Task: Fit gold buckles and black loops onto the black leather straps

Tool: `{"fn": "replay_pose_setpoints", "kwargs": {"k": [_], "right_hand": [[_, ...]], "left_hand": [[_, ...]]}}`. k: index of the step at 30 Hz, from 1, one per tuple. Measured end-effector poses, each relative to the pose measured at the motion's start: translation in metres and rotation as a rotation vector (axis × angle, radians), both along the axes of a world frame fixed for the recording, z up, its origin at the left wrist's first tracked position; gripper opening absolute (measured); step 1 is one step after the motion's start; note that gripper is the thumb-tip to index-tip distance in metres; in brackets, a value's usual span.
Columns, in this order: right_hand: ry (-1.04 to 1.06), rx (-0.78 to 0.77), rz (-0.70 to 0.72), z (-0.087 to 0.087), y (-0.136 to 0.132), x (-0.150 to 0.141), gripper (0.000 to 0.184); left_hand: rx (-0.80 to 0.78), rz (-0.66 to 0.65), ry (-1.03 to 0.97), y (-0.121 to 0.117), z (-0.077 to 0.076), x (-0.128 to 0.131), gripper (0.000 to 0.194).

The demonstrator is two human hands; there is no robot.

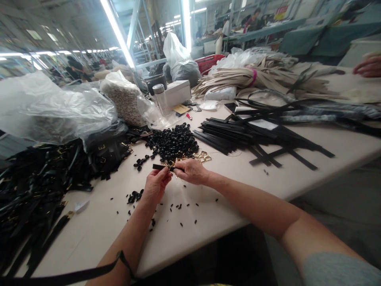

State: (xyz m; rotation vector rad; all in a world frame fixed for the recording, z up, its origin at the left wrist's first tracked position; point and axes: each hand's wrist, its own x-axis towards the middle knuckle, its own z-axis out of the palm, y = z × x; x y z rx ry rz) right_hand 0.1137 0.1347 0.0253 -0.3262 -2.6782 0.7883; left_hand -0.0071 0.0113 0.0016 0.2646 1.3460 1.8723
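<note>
Between my two hands is a black strap with a small gold buckle around its middle. My left hand pinches the strap beside the buckle, its free end sticking out to the left. The fingers of my right hand are closed on the strap just right of the buckle. Behind my hands lies a heap of black loops, and loose gold buckles lie at its right front. Across my left forearm hangs a long black strap, which trails off to the left.
A pile of buckled black straps covers the table's left side. Flat black strips lie right of the loops. Farther back stand plastic bags, a bottle, a white box and bundled beige strips. Another person's hand is at far right.
</note>
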Motion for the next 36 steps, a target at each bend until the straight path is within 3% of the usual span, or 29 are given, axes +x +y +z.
{"fn": "replay_pose_setpoints", "kwargs": {"k": [4,9,13,20,26,30,36], "right_hand": [[0.049,-0.049,0.011,-0.004,0.000,-0.001,0.017],[0.129,-0.255,-0.004,-0.007,-0.003,-0.003,0.015],[0.142,-0.258,-0.084,-0.003,-0.005,-0.002,0.016],[0.170,-0.289,-0.125,-0.005,0.002,-0.002,0.027],[0.172,-0.324,-0.036,-0.005,0.004,0.000,0.024],[0.117,-0.315,0.053,-0.004,0.006,0.001,0.018],[0.102,-0.190,0.105,-0.001,0.014,0.003,0.029]], "left_hand": [[-0.020,-0.007,0.057,0.001,-0.003,0.002,0.037],[-0.082,0.017,0.301,0.000,-0.005,0.001,0.034],[-0.065,0.034,0.435,-0.002,-0.002,0.001,0.031],[0.110,0.014,0.249,-0.003,0.001,0.005,0.047],[0.097,-0.175,0.095,-0.005,0.006,0.002,0.039],[0.025,-0.302,0.135,-0.008,0.012,0.004,0.046],[-0.040,-0.206,0.288,-0.010,0.013,-0.002,0.032]]}}
